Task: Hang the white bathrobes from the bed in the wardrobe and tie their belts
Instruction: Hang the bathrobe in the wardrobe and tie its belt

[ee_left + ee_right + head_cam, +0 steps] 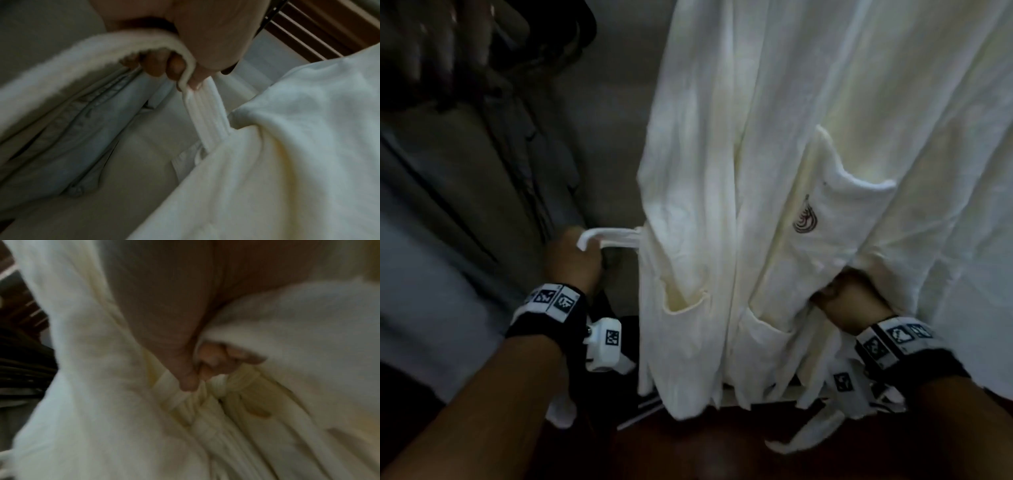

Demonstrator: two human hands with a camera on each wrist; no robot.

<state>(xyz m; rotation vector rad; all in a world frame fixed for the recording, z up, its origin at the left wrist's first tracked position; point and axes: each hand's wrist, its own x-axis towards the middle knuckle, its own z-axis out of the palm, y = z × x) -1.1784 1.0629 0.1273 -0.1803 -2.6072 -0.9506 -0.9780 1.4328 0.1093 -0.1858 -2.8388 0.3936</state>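
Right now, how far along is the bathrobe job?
Done: the white bathrobe hangs in the wardrobe. In hand: the left hand grips the belt, pulled out sideways; the right hand pinches bunched belt fabric. Left: no finished knot visible; a second robe's state is unclear.

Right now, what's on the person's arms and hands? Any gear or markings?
Forearms are bare, no sleeves. The left hand and right hand wear no gloves. Each wrist carries a black wristband topped with a white strip of black-and-white square fiducial tags, plus a white boxy camera mount bearing its own tag.
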